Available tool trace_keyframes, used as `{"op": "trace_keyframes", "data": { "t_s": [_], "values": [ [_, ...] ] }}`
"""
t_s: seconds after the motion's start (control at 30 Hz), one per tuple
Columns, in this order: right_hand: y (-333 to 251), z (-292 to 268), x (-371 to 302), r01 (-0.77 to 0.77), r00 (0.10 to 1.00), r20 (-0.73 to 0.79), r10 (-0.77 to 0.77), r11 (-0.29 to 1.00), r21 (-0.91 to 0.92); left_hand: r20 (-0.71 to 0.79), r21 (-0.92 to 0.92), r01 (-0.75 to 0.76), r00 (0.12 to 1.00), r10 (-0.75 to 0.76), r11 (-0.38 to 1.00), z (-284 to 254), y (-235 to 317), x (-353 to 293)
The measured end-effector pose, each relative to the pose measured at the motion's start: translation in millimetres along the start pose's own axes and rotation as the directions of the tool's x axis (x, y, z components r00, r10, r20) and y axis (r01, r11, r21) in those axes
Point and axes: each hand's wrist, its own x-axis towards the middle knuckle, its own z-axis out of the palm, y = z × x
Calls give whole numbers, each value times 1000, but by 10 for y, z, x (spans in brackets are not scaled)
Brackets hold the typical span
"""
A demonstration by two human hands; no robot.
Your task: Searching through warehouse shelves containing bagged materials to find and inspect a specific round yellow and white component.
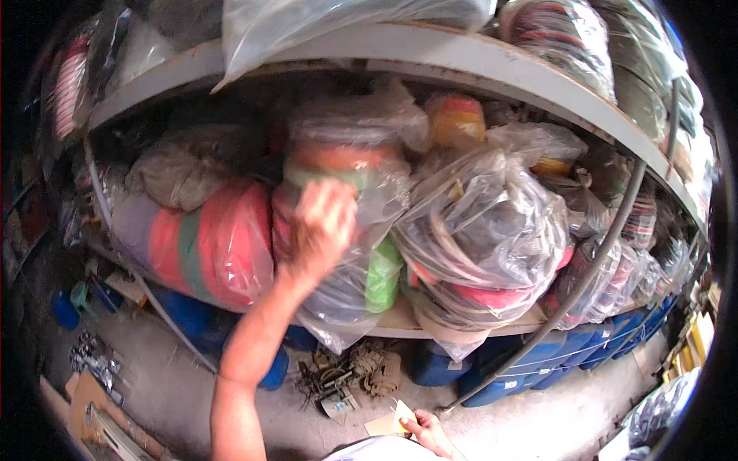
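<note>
My left hand, slightly blurred, reaches up to the shelf with its fingers curled against a clear plastic bag. Rolls of orange, green and grey banded material show through that bag. Low in the view, my right hand pinches a small yellow card with a thin string on it. Left of the reaching hand lies a wrapped pink roll with a green stripe. A bulky clear bag of coiled grey and pink bands sits to its right.
The upper shelf's metal edge runs above my left hand. A slanting metal post stands to the right. Blue wrapped bundles are under the lower shelf. A heap of brown cords and cardboard lie on the floor.
</note>
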Motion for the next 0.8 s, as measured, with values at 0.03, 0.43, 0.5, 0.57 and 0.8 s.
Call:
{"op": "trace_keyframes", "data": {
  "t_s": [0.03, 0.43, 0.5, 0.57, 0.8],
  "values": [
    [13, -17, -3, -24, 1000, 5, 24, 1000, -1, 15, 114, -29, 1000, 27, 993, 18, -166, 237],
    [-95, -142, -143, -52, 994, -88, 69, 982, 184, 254, 498, -296, 948, 189, 815, 502, -727, 776],
    [-70, -174, -109, -48, 995, -80, 61, 988, 149, 268, 481, -294, 946, 181, 826, 505, -769, 780],
    [4, -231, -38, -46, 996, -72, 54, 992, 114, 283, 464, -292, 943, 172, 836, 481, -756, 835],
    [386, -205, 161, 189, 982, -61, -179, 947, 260, 373, 372, -299, 915, 154, 879, 417, -867, 933]
  ]
}}
